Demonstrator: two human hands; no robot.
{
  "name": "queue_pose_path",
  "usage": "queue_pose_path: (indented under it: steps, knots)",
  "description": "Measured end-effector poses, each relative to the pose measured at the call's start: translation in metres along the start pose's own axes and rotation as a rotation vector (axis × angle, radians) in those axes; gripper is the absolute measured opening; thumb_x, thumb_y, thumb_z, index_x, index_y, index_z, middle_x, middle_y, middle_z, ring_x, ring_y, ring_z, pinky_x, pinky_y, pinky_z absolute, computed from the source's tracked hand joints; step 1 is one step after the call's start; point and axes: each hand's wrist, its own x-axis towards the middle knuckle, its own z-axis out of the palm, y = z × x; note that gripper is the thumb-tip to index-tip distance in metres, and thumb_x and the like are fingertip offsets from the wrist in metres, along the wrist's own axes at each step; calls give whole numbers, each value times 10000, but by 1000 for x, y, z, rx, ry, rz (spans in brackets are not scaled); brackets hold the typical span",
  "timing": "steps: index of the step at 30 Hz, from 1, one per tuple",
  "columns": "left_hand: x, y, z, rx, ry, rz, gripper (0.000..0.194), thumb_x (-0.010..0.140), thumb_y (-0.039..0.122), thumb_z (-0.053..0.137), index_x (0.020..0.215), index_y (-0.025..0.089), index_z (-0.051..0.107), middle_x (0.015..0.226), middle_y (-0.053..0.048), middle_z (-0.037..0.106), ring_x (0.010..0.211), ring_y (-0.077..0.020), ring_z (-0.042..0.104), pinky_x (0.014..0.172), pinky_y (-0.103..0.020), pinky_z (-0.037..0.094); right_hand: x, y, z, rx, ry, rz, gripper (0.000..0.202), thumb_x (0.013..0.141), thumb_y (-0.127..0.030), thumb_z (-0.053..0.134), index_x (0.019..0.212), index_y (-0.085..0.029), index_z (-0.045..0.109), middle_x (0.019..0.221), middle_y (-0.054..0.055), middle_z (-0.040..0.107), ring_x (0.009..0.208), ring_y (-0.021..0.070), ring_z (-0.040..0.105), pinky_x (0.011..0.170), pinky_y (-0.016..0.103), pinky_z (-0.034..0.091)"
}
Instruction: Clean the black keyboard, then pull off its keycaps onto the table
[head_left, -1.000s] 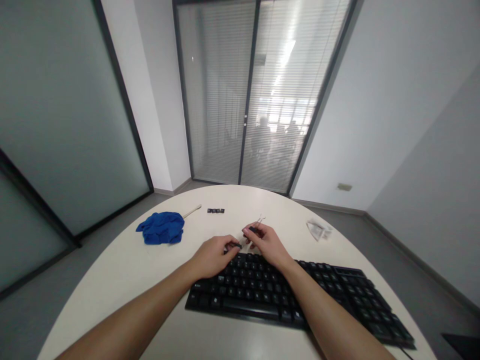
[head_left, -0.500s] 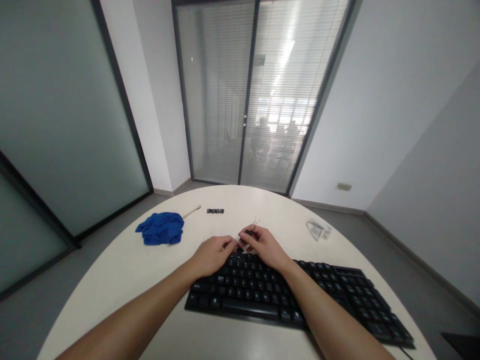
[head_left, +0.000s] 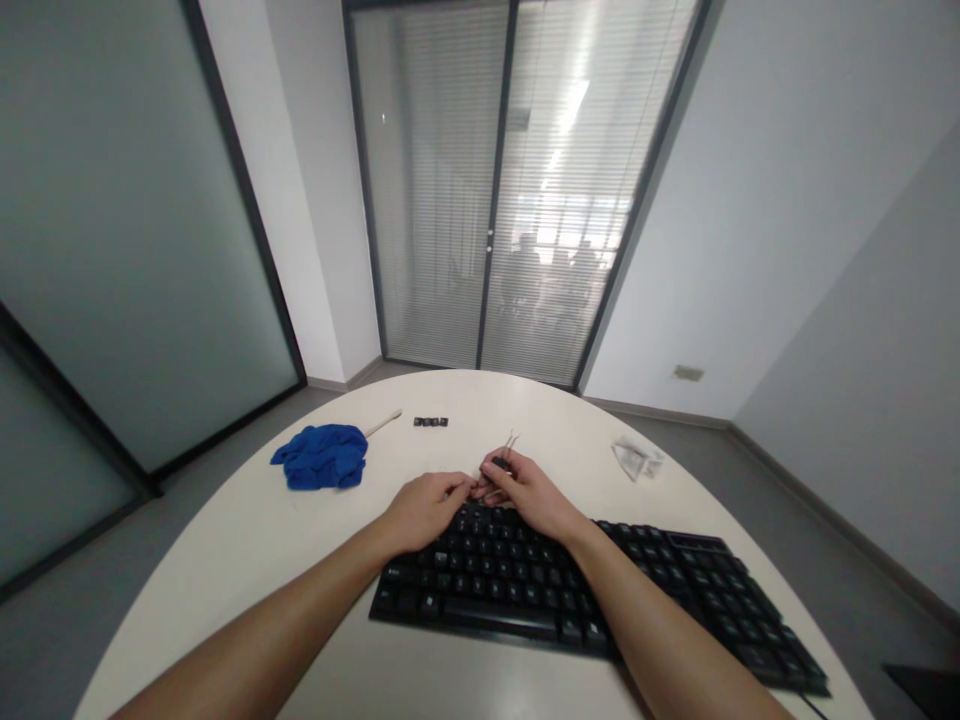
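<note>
A black keyboard [head_left: 495, 590] lies on the round table in front of me. My right hand [head_left: 525, 490] is closed around a wire keycap puller [head_left: 511, 443], its thin wire prongs pointing up and away. At the keyboard's far edge my left hand [head_left: 431, 505] is pinched shut, its fingertips meeting the right hand's fingers. What sits between those fingertips is hidden. Several loose black keycaps [head_left: 430, 422] stand in a row farther back on the table.
On the left lies a crumpled blue cloth [head_left: 322, 458], with a light-coloured brush handle [head_left: 384, 423] beside it. A clear plastic bag [head_left: 637, 458] rests at the right. The cream tabletop [head_left: 247, 540] has a rounded edge; a cable leaves the keyboard at lower right.
The small black keycap that showed between my hands is now covered by the fingers. My right hand has turned slightly, and the puller's prongs have tilted a little.
</note>
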Motion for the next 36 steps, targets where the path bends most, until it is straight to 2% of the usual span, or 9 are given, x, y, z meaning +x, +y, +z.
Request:
queue_pose_path:
  steps: [3, 6, 14, 17, 23, 26, 28, 31, 36]
  knots:
    - [0, -4, 3, -19, 11, 12, 290, 908, 328, 456, 1045, 268, 704, 1037, 4, 733, 887, -193, 656, 789, -278, 475, 0, 0, 0, 7, -4, -15, 406, 818, -561, 622, 938, -185, 525, 800, 15, 684, 759, 151, 693, 756, 308, 560]
    - [0, -7, 5, -13, 25, -7, 269, 858, 288, 511, 1042, 253, 705, 990, -4, 739, 847, -188, 661, 767, -274, 479, -1, -1, 0, 3, 9, -37, 415, 817, -577, 612, 930, -190, 511, 771, 2, 669, 735, 155, 691, 742, 314, 561]
    - [-1, -3, 3, -20, 20, -48, 271, 845, 405, 546, 953, 232, 725, 926, -19, 747, 827, -204, 666, 734, -279, 482, 5, 4, -1, -38, 146, -62, 428, 821, -629, 559, 874, -211, 480, 670, -36, 579, 591, 141, 618, 618, 298, 524]
    - [-1, -1, 2, 5, 42, -47, 272, 854, 395, 530, 933, 223, 725, 901, -27, 747, 799, -200, 662, 732, -282, 478, 8, 6, -3, -118, 285, -120, 416, 842, -628, 525, 834, -214, 496, 662, -22, 563, 601, 148, 585, 620, 297, 499]
    - [-2, 0, 1, 39, 43, -44, 256, 859, 382, 529, 926, 232, 726, 901, -26, 745, 818, -201, 662, 725, -280, 470, 8, 4, -15, -145, 689, -216, 402, 898, -624, 394, 811, -236, 452, 720, 3, 571, 614, 165, 570, 603, 293, 459]
    - [-2, -1, 1, 34, 43, -38, 257, 862, 384, 527, 921, 231, 724, 908, -25, 744, 824, -200, 663, 739, -283, 474, 6, 2, -21, -379, 798, -214, 321, 937, -505, 354, 888, -226, 506, 816, 46, 625, 706, 190, 591, 683, 313, 449]
    - [-1, -1, 2, 33, 43, -37, 264, 863, 386, 522, 917, 226, 725, 898, -29, 744, 821, -201, 664, 749, -287, 478, 4, 2, -21, -598, 754, -117, 277, 925, -415, 383, 905, -209, 567, 833, 71, 656, 753, 209, 599, 704, 320, 434]
    - [-1, -2, 2, 33, 42, -32, 267, 862, 383, 522, 921, 219, 724, 893, -35, 743, 816, -202, 663, 753, -290, 484, 1, 2, -16, -835, 620, 30, 215, 868, -350, 485, 840, -201, 636, 772, 76, 682, 698, 206, 606, 639, 305, 408]
    - [-1, -4, 3, 31, 59, -28, 269, 868, 381, 515, 928, 217, 719, 886, -35, 740, 802, -200, 659, 733, -289, 490, -2, 6, -9, -1008, 517, 186, 123, 732, -316, 649, 808, -225, 684, 761, 76, 701, 689, 232, 622, 569, 295, 360]
